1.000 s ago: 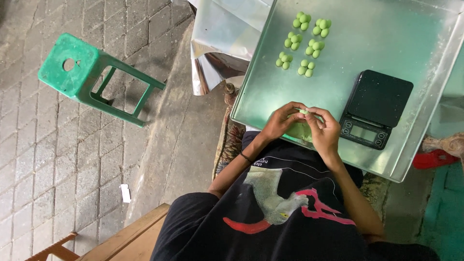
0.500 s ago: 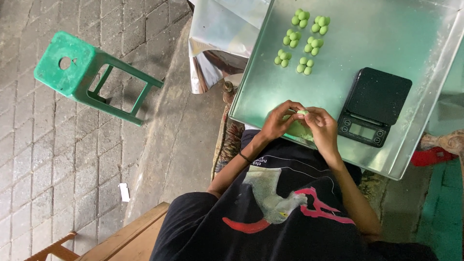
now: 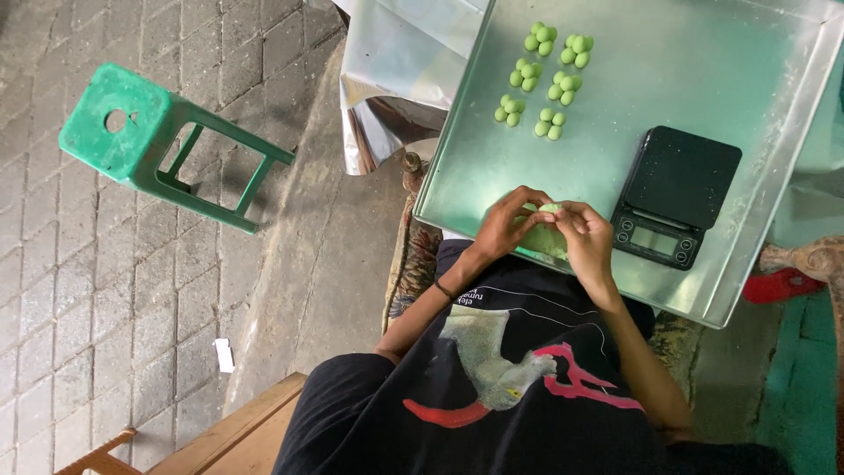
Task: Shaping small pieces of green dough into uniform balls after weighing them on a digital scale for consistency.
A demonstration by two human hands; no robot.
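Little has shifted since a second ago: both hands stay bunched over the soft pale-green dough lump at the near edge of the shiny metal tray. Left hand and right hand meet fingertip to fingertip, fingers curled shut on a small green pinch; its long axis cannot be told. Small green dough balls cluster at twelve o'clock, a black digital scale at three.
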